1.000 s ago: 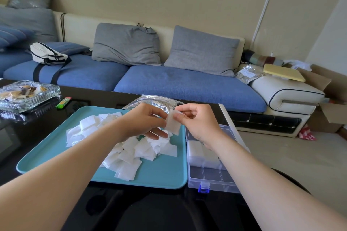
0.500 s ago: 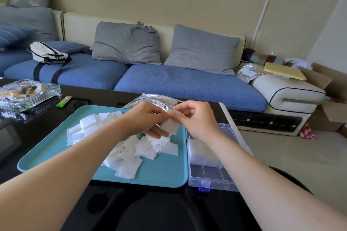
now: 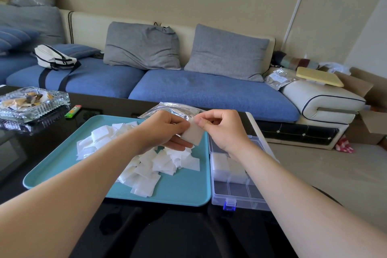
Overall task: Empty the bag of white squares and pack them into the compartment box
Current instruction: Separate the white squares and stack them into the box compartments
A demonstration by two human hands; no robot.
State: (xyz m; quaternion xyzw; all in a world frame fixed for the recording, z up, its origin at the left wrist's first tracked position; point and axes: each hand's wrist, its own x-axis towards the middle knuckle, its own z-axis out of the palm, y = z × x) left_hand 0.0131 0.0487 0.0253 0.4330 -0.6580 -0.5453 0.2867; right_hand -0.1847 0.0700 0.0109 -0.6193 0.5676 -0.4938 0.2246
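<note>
Several white squares [image 3: 146, 165] lie heaped on a teal tray [image 3: 184, 192]. Above the tray's right side, my left hand [image 3: 165, 130] and my right hand [image 3: 222, 130] both pinch a small stack of white squares [image 3: 192, 135] between fingers and thumb. The silver foil bag [image 3: 167, 109] lies flat behind the tray, partly hidden by my hands. To the right of the tray stands the clear compartment box [image 3: 236, 192], lid open, with white squares stacked in a middle compartment; the near compartments hold nothing.
A glass ashtray [image 3: 31, 102] and a green lighter [image 3: 72, 111] sit at the far left of the black table [image 3: 167, 232]. A blue sofa with grey cushions [image 3: 226, 52] runs behind. The table's right edge is just past the box.
The stack pinched between my hands has tilted slightly and dropped a little toward the tray. Both hands stay close together above the tray's right side.
</note>
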